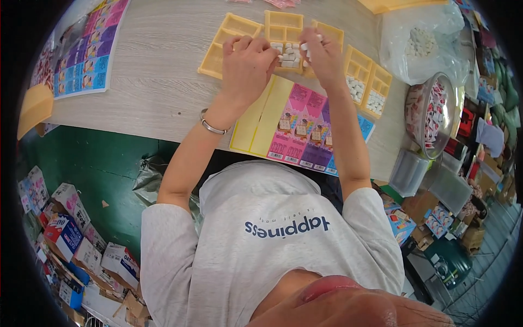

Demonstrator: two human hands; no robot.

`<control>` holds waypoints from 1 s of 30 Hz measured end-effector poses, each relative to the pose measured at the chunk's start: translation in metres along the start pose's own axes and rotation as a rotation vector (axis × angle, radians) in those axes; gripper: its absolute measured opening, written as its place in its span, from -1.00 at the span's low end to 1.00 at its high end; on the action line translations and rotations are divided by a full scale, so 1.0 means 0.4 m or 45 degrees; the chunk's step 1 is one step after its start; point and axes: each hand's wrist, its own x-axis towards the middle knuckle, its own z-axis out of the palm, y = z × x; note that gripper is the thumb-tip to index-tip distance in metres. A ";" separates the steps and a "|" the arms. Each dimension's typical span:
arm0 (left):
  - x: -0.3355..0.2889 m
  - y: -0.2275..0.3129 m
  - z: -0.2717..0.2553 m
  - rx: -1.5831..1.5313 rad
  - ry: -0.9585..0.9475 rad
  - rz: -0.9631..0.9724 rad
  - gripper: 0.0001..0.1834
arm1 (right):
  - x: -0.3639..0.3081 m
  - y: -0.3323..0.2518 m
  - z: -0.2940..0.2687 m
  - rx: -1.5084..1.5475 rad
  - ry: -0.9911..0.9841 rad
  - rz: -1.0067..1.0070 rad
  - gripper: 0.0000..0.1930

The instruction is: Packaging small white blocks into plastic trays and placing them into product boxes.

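Several pale yellow compartment trays stand in a row across the table. The middle tray has small white blocks in its near compartment. My left hand reaches over the left tray to the edge of those blocks. Its fingers are curled down, and what they grip, if anything, is hidden. My right hand is closed around a few white blocks, in front of another tray that it partly covers. Two narrower trays to the right, one a two-part tray, hold white blocks too.
Printed colourful card sheets lie at the table's near edge, with more sheets at far left. On the right are a clear bag of white pieces and a metal bowl of small wrapped packets. Boxes crowd the floor at left.
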 end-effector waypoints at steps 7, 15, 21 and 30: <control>-0.007 0.009 0.010 -0.058 0.152 -0.059 -0.89 | -0.004 -0.024 0.042 -1.043 -0.052 -0.383 -0.50; 0.002 0.000 0.000 -0.131 0.190 -0.157 -0.79 | -0.002 -0.002 0.034 -0.719 0.162 -0.556 -0.52; 0.009 -0.004 0.006 -0.129 0.052 -0.041 -0.75 | -0.041 -0.029 -0.010 -0.045 -0.008 -0.168 -0.60; -0.014 0.009 0.010 -0.144 0.090 -0.036 -0.64 | -0.097 0.001 -0.028 -0.780 0.084 -0.280 -0.73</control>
